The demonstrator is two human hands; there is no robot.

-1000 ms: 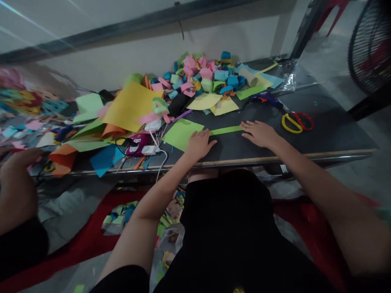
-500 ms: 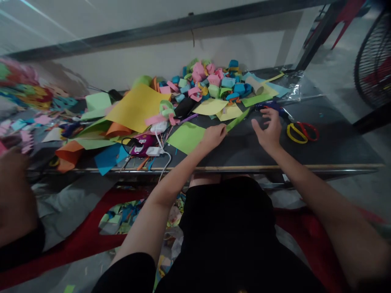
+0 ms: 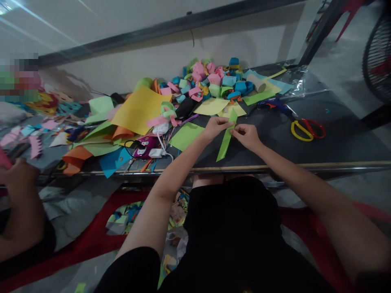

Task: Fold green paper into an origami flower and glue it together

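A light green paper strip [image 3: 225,143] slants between my two hands, above the front of the dark table. My left hand [image 3: 216,127] pinches it from the left, near its upper part. From the right, my right hand [image 3: 247,135] has thumb and fingers closed on its edge. Just left of my left hand lies a flat green paper sheet [image 3: 186,136]. A blue glue gun [image 3: 275,105] rests behind my right hand, and scissors [image 3: 308,130] with a yellow and a red handle lie to the right of it.
A heap of folded pink, blue and green paper pieces [image 3: 215,81] stands against the wall. Left are large coloured sheets [image 3: 142,108] and a purple power socket [image 3: 145,147] with white plugs. Another person's hand [image 3: 21,173] is at far left. A fan [image 3: 378,61] stands right.
My right hand has come left from near the glue gun and closed on the green strip. The strip, held in my left hand, has swung round to point toward me.
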